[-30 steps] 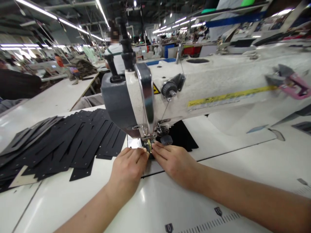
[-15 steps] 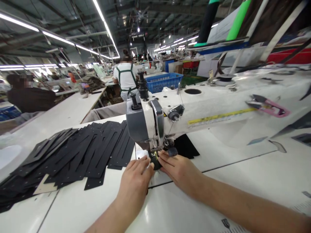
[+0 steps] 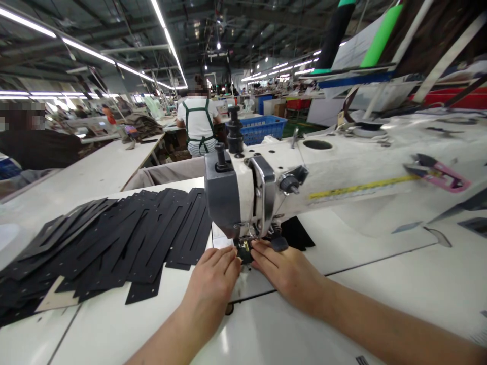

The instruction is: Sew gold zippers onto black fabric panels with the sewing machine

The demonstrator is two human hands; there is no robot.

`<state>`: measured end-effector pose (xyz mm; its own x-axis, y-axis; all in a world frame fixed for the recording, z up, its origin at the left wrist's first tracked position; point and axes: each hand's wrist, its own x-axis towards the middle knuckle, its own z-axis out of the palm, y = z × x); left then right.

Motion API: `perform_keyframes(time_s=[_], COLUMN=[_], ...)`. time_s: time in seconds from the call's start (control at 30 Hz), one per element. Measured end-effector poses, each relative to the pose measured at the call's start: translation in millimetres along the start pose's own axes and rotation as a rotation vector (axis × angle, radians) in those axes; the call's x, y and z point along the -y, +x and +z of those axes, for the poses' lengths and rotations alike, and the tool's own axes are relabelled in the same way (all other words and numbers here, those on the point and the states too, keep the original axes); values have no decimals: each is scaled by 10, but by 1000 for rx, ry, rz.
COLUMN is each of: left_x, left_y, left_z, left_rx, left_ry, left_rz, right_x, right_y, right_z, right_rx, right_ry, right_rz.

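My left hand and my right hand lie on either side of a small black fabric piece under the presser foot of a sewing machine. The left fingers press together on its left edge; the right fingertips hold down its right edge. A yellow-gold detail shows by the needle. How much of the piece lies under the machine head is hidden. Behind the right hand, more black material rests on the table under the machine arm.
Overlapping black cut panels with slots cover the table to the left. Pink-handled snips sit on the machine arm above a yellow measuring tape. Beyond stand a blue crate and a person in a green-strapped apron.
The view has shifted slightly, so the machine appears nearer and farther right. Both hands keep to the black fabric piece, which shows a little less at its near end.
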<state>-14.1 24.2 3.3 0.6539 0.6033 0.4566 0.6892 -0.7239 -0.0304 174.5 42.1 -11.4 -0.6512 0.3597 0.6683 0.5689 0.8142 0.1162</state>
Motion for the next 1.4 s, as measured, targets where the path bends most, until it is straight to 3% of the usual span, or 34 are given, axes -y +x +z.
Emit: perform_keyframes(time_s=[0.17, 0.27, 0.37, 0.63, 0.83, 0.97, 1.4], left_x=[18, 5, 3, -25, -29, -22, 59], left_y=[-2, -25, -42, 33, 46, 62, 109], left_z=[-8, 81, 169, -20, 0, -14, -11], left_rx=[-2, -52, -104, 24, 21, 41, 108], left_ry=[48, 129, 167, 188, 172, 144, 130], left_rz=[46, 67, 76, 159, 133, 121, 125], right_x=[-24, -51, -88, -140, -19, 16, -52], right_y=[-36, -52, -56, -53, -36, -7, 47], right_z=[8, 2, 3, 20, -55, -19, 0], right_rx=[24, 50, 89, 91, 3, 9, 46], right_ry=[10, -4, -22, -45, 56, 55, 24], right_rz=[88, 227, 248, 280, 149, 85, 105])
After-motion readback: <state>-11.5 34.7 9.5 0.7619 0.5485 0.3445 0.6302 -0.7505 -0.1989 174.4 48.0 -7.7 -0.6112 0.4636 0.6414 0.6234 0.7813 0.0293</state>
